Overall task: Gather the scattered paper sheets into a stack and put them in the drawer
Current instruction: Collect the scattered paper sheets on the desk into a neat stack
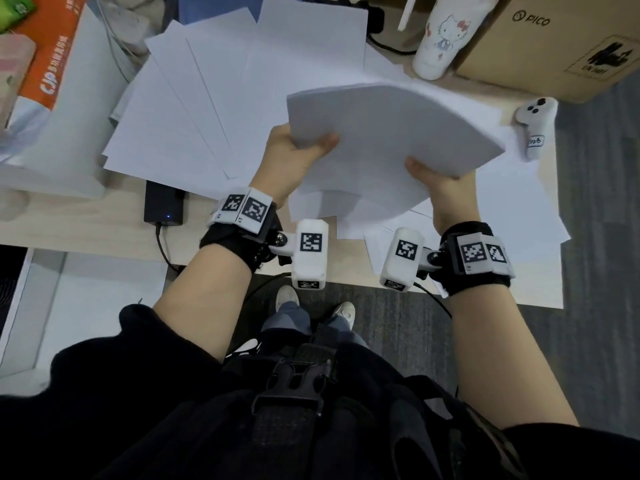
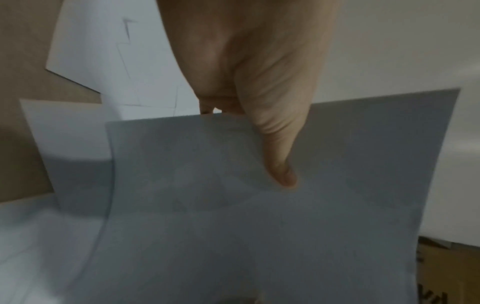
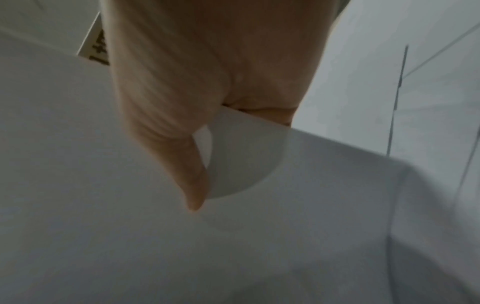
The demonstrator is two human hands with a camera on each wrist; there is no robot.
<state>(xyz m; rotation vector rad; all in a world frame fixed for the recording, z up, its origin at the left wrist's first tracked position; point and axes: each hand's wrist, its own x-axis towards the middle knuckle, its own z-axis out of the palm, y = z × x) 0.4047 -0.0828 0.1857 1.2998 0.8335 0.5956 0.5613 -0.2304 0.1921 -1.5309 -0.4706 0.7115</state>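
A stack of white paper sheets (image 1: pixel 391 129) is lifted above the desk and bows upward in the middle. My left hand (image 1: pixel 298 150) pinches its near left edge, thumb on top and fingers hidden beneath. My right hand (image 1: pixel 436 183) pinches the near right edge the same way. The left wrist view has the thumb (image 2: pixel 280 156) pressed on the grey top sheet (image 2: pixel 259 216). In the right wrist view the thumb (image 3: pixel 187 170) lies on the sheet (image 3: pixel 130 226). Several loose sheets (image 1: pixel 207 109) lie fanned on the desk at the left, and more loose sheets (image 1: pixel 519 209) lie under the stack. An open white drawer (image 1: pixel 86 299) shows at the lower left.
A black power adapter (image 1: pixel 163 202) with a cable sits near the desk's front edge. A white bottle (image 1: pixel 440 39), a cardboard box (image 1: pixel 554 39) and a white controller (image 1: pixel 535 126) stand at the back right. An orange-labelled package (image 1: pixel 52 57) lies at the left.
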